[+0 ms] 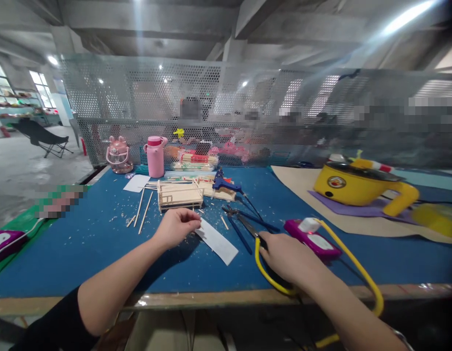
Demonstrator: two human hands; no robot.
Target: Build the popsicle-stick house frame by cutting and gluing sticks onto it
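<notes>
My left hand (177,225) rests on the blue table mat (83,248) with its fingers curled in a pinch; what it pinches is too small to make out. Just right of it lies a white paper strip (216,240). My right hand (289,258) is closed over the yellow handles of a pair of scissors (247,225), whose blades point away toward a small wooden stick model (181,195). Loose wooden sticks (145,212) lie left of the model.
A blue glue gun (226,184) lies behind the model. A pink power strip (311,237) with a yellow cable (357,265) sits at right, beyond it a yellow electric pot (357,184). A pink bottle (155,156) and a mesh screen (247,112) stand at the back.
</notes>
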